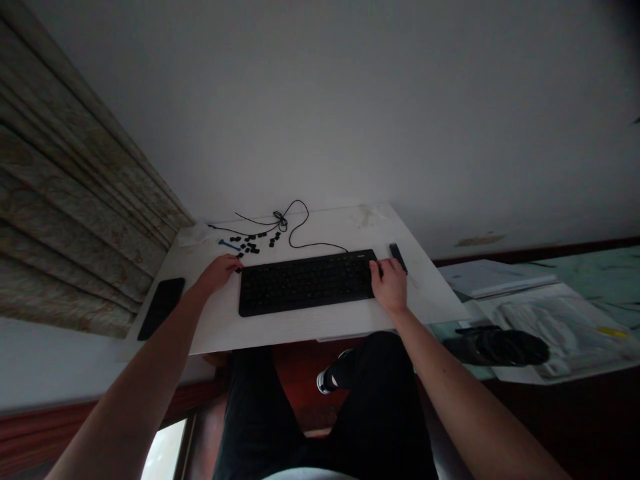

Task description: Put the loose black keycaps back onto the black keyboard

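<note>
A black keyboard (307, 283) lies slightly tilted on the white desk. My right hand (389, 283) grips its right end, thumb and fingers at the edge. Just off the keyboard's upper left corner, my left hand (220, 272) is closed in a pinch, with a small black keycap (239, 270) at its fingertips. Several loose black keycaps (253, 248) are scattered beyond that hand. Among them lies a blue tool (229, 246), its kind too small to tell. The keyboard's black cable (320, 245) runs to a tied bundle near the wall.
A black phone (163, 307) rests at the desk's left edge. Right of my right hand is a narrow black object (397, 257). Beyond the desk's right edge are white papers (490, 277), a clear plastic package (555, 330) and a dark folded item (500, 347). A patterned curtain (70, 187) hangs left.
</note>
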`<state>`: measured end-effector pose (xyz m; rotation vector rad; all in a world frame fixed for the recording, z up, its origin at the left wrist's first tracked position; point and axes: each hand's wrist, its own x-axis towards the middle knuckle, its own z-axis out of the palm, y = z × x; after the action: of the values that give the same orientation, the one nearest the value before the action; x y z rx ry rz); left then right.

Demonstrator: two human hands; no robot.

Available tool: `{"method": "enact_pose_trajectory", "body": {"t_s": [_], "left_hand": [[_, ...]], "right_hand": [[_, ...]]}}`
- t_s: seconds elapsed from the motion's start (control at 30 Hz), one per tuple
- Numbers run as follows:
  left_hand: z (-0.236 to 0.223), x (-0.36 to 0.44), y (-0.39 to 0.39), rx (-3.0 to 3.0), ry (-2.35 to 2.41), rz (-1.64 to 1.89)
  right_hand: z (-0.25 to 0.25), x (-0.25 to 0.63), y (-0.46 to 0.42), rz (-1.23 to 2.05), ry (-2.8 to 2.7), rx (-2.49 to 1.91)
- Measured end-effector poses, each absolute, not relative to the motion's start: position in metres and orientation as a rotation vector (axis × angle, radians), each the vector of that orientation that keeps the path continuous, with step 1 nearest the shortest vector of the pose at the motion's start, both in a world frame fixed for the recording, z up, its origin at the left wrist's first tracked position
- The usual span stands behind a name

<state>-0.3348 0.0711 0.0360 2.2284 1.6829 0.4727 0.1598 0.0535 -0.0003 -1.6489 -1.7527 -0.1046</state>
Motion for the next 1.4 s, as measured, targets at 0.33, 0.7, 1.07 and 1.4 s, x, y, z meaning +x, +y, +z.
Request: {"method": "enact_pose_trajectory", "body": {"t_s": [0.33, 0.7, 1.07, 1.4], "left_hand": [[0.032, -0.329, 0.043, 2.323, 1.913, 0.355], [0.052, -0.274, 0.023, 0.891, 1.378, 1.502], [0.075, -0.186, -0.018, 0.411, 0.799, 1.425], [0.07, -0.141, -0.045, 0.41, 0.733, 1.326]], "right_hand": [[0.001, 0.159, 0.052, -0.119, -1.745, -1.635], [-0.003, 0.16, 0.053, -0.142, -1.745, -1.63], [-0.004, 0.161, 0.054, -0.138, -1.689, -1.582], [0.019, 0.139, 0.031, 0.114, -1.521, -1.494]]}}
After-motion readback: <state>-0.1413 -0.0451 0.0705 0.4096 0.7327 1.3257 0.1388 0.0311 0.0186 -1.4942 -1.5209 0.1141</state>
